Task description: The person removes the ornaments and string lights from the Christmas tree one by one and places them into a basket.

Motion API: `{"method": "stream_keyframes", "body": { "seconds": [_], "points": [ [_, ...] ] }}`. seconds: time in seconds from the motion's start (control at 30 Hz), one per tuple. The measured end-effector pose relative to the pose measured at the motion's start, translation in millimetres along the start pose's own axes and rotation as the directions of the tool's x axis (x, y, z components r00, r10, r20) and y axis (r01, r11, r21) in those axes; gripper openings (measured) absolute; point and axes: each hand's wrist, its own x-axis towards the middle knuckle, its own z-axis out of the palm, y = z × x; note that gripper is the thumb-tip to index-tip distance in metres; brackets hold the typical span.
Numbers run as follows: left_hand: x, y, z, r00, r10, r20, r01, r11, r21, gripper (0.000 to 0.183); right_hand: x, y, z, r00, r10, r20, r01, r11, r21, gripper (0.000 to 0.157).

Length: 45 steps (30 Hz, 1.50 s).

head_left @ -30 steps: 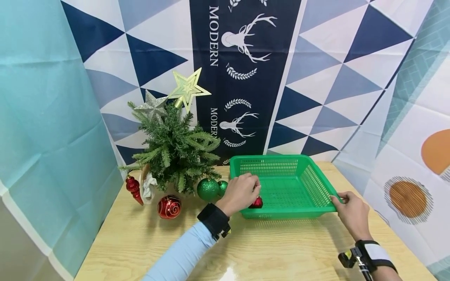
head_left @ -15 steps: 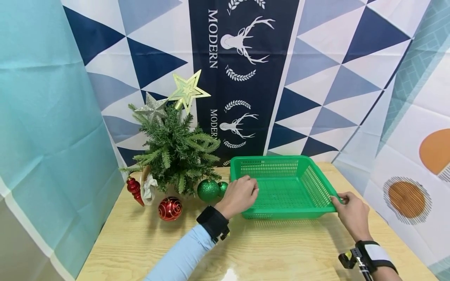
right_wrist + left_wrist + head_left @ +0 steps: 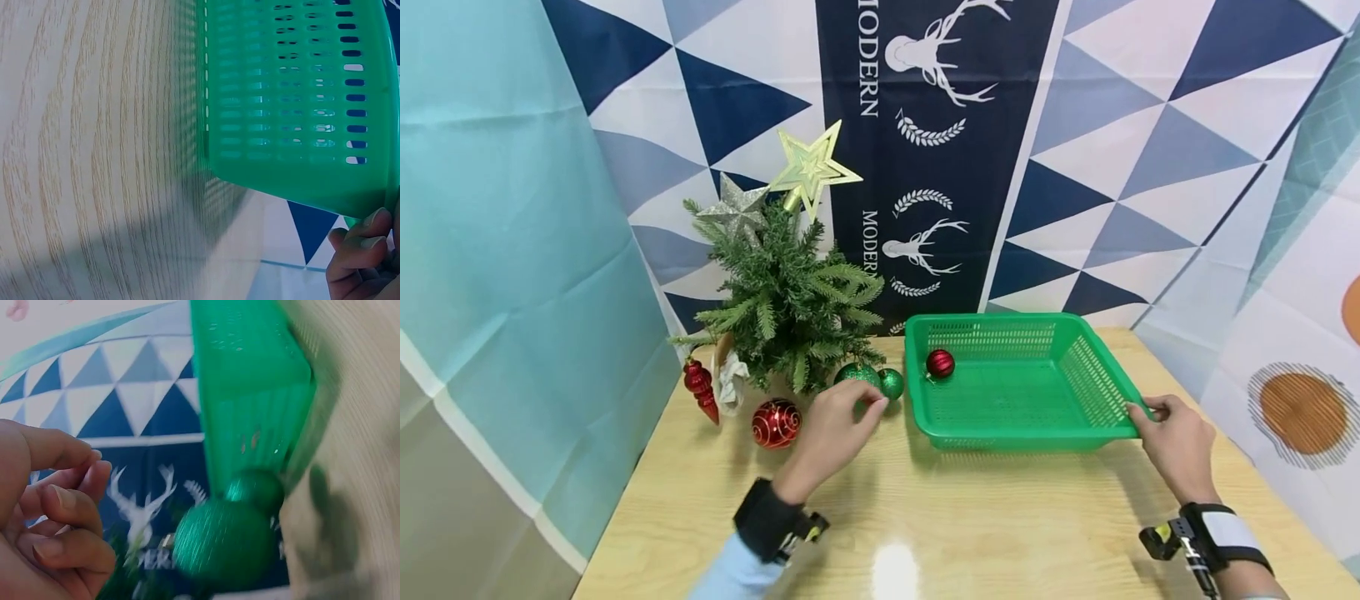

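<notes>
Resting on the pale, wood-grained table (image 3: 1000, 517), the green plastic basket (image 3: 1015, 402) showed slotted walls and rounded corners in the head view; a shiny, ribbed red ball (image 3: 940, 363) lay inside, far left. The right hand (image 3: 1180, 447) gripped the near right corner, thumb over the rim. The left hand (image 3: 837, 427), fingers loosely bent, hung left of the basket, partly covering the large glittery green ball (image 3: 856, 373) beside the small green ball (image 3: 892, 383). Beyond stood the needled tree (image 3: 786, 312), a swirl-patterned red ornament (image 3: 777, 423) near it. The basket's opening faced up, its long axis running left to right.

The left wrist view, blurred, showed relaxed fingers apart from both green balls.

The right wrist view showed fingers curled at the basket's rim, near rows of oblong slots.
</notes>
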Motion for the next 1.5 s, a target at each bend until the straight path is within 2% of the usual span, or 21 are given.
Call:
{"method": "stream_keyframes", "body": {
  "seconds": [0.07, 0.13, 0.2, 0.3, 0.4, 0.47, 0.53, 0.63, 0.77, 0.83, 0.9, 1.0, 1.13, 1.37, 1.5],
  "points": [
    [-14.9, -4.4, -20.0, 0.996, 0.045, -0.081, -0.045, 0.999, 0.002, 0.004, 2, -1, -1.8, 1.0, -0.001, 0.01, 0.0, 1.0, 0.006, 0.046],
    [-28.1, -9.3, -39.8, 0.98, 0.1, -0.17, -0.098, 0.995, 0.021, 0.006, 3, -2, -3.3, 1.0, -0.001, 0.012, 0.001, 1.0, 0.012, 0.047],
    [-40.4, -14.8, -59.5, 0.956, 0.147, -0.255, -0.142, 0.989, 0.041, 0.01, 3, -2, -4.2, 1.0, -0.001, 0.009, 0.001, 1.0, 0.011, 0.047],
    [-54.0, -23.8, -89.6, 0.908, 0.201, -0.367, -0.188, 0.98, 0.07, 0.015, 4, -2, -3.9, 1.0, 0.005, 0.014, -0.006, 1.0, 0.015, 0.047],
    [-58.3, -30.5, -119.4, 0.869, 0.206, -0.449, -0.166, 0.978, 0.127, 0.015, 7, 0, -2.3, 1.0, 0.013, 0.022, -0.013, 1.0, 0.002, 0.048],
    [-55.6, -34.8, -135.8, 0.851, 0.188, -0.49, -0.119, 0.979, 0.168, 0.013, 10, 1, -0.3, 1.0, 0.022, 0.021, -0.022, 1.0, -0.016, 0.048],
    [-48.3, -37.1, -148.5, 0.852, 0.142, -0.504, -0.059, 0.983, 0.176, 0.011, 11, 3, 0.2, 0.999, 0.038, 0.014, -0.037, 0.999, -0.035, 0.047],
    [-33.7, -40.8, -160.4, 0.87, 0.05, -0.491, 0.025, 0.989, 0.146, 0.018, 9, 7, 0.1, 0.998, 0.063, 0.006, -0.063, 0.997, -0.044, 0.046],
    [-19.7, -43.3, -170.0, 0.9, -0.12, -0.419, 0.185, 0.975, 0.119, 0.03, 6, 8, 2.9, 0.997, 0.07, 0.021, -0.069, 0.997, -0.043, 0.046],
    [-15.2, -42.7, -173.2, 0.907, -0.201, -0.37, 0.258, 0.959, 0.113, 0.036, 6, 7, 4.3, 0.998, 0.062, 0.025, -0.061, 0.997, -0.039, 0.046],
    [-11.1, -42.2, -175.0, 0.907, -0.257, -0.333, 0.303, 0.948, 0.093, 0.039, 7, 6, 4.6, 0.999, 0.045, 0.018, -0.044, 0.999, -0.03, 0.046],
    [-8.5, -43.4, -177.2, 0.902, -0.303, -0.308, 0.322, 0.947, 0.012, 0.04, 8, 5, 4.6, 1.0, 0.008, 0.008, -0.008, 1.0, -0.015, 0.045],
    [-10.5, -47.1, -179.1, 0.888, -0.327, -0.323, 0.324, 0.944, -0.067, 0.037, 8, 3, 5.6, 1.0, -0.023, 0.013, 0.023, 1.0, -0.008, 0.045],
    [-11.5, -47.2, -182.8, 0.889, -0.321, -0.326, 0.311, 0.947, -0.082, 0.036, 6, 3, 4.2, 1.0, -0.027, -0.009, 0.027, 1.0, 0.0, 0.043],
    [-9.0, -45.4, -183.8, 0.894, -0.287, -0.344, 0.273, 0.958, -0.089, 0.031, 7, 5, 2.0, 0.999, -0.026, -0.02, 0.025, 1.0, -0.014, 0.042]
  ]
}}
